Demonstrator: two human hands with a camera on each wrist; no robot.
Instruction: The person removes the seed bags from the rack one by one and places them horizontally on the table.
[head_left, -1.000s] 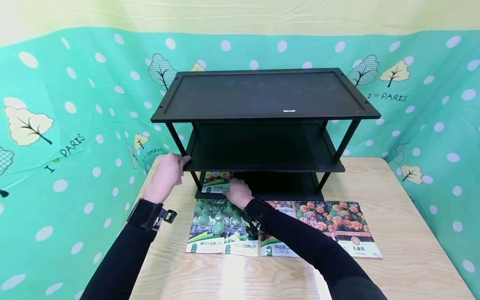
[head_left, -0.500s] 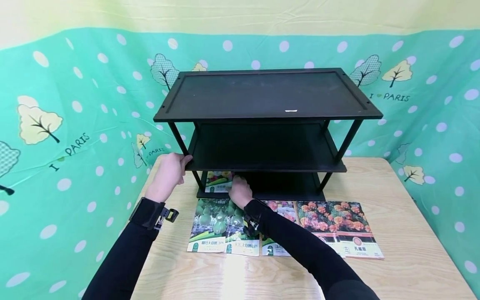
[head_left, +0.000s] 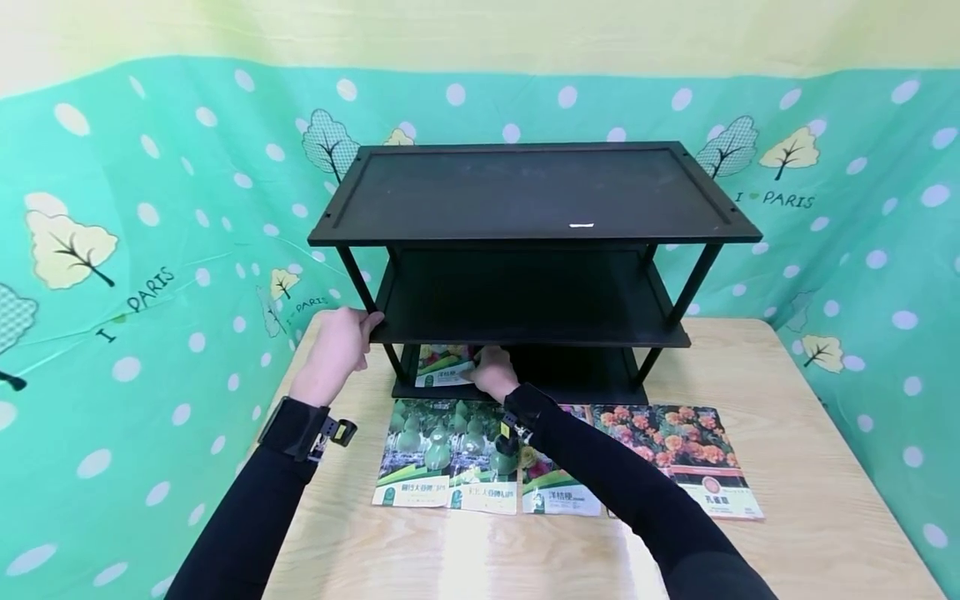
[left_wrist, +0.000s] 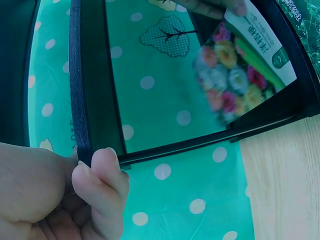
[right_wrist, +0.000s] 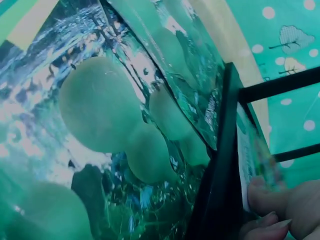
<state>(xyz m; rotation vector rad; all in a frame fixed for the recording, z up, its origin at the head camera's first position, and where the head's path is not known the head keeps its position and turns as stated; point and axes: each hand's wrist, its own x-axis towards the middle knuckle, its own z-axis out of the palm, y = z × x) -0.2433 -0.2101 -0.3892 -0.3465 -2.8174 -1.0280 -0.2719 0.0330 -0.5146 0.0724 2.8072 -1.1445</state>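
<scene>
A flower seed packet with a colourful bloom picture is on the bottom tier of a black three-tier rack, towards its left end. My right hand pinches the packet's right edge; in the right wrist view the thumb presses on its face. Most of the fingers' grip is hidden in the head view. At the middle tier's front left corner, my left hand grips the board's edge, with thumb and curled fingers around it in the left wrist view.
In front of the rack, gourd seed packets, another flower packet and marigold packets lie in a row on the wooden table. The rack's top board overhangs the lower tiers. A green dotted cloth surrounds the table.
The right hand and the flower packet have shifted slightly to the right along the bottom tier. The left hand keeps its grip on the rack.
</scene>
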